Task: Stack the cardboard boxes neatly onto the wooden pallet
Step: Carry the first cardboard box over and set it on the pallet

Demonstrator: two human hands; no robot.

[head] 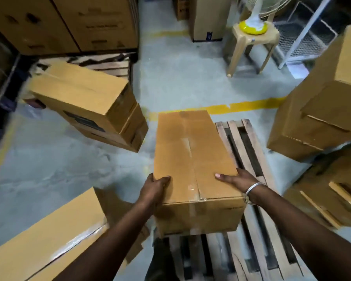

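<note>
A long brown cardboard box (190, 159) lies lengthwise over the left part of the wooden pallet (249, 151). My left hand (156, 189) grips its near left top edge, fingers curled over the corner. On the near right edge sits my right hand (239, 179), thumb on top, the fingers wrapped down the side. Bare pallet slats show to the right of the box and below it.
A stack of boxes (85, 102) sits on the floor to the left, and more boxes (322, 110) stand at the right. A flat box (45, 236) lies at the lower left. A plastic stool (253, 35) with a fan stands behind. Yellow floor tape (247, 106) crosses beyond the pallet.
</note>
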